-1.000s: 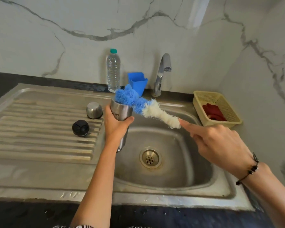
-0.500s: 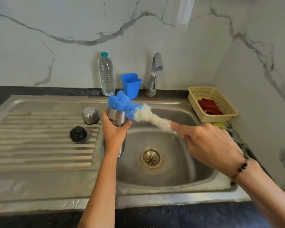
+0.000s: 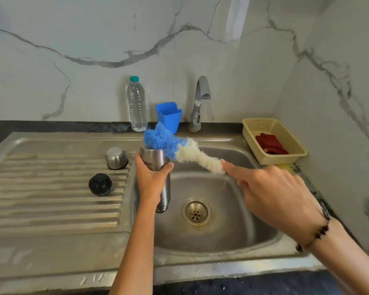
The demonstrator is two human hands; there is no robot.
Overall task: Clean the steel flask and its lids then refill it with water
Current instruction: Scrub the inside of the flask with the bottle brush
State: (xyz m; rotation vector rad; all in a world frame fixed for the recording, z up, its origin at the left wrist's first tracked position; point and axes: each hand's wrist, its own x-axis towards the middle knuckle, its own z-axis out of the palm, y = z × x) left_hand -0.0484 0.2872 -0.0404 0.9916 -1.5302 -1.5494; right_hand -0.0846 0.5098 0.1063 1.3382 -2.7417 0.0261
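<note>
My left hand (image 3: pixel 152 179) grips the steel flask (image 3: pixel 158 161) upright over the left side of the sink basin (image 3: pixel 222 220). My right hand (image 3: pixel 271 192) holds the handle of a bottle brush (image 3: pixel 179 149), index finger stretched along it. The brush's blue tip lies at the flask's open mouth and its white bristles trail to the right. A steel cap (image 3: pixel 116 157) and a black stopper lid (image 3: pixel 100 184) stand on the ribbed drainboard (image 3: pixel 51 199) to the left.
A clear water bottle (image 3: pixel 136 105), a blue plastic holder (image 3: pixel 168 116) and the tap (image 3: pixel 200 101) stand along the back wall. A cream basket (image 3: pixel 285 158) with red cloth sits at the right corner. The drain (image 3: pixel 196 212) lies mid-basin.
Little has shifted besides my head. The brush's blue tip has stayed at the flask's mouth and both hands keep their grips.
</note>
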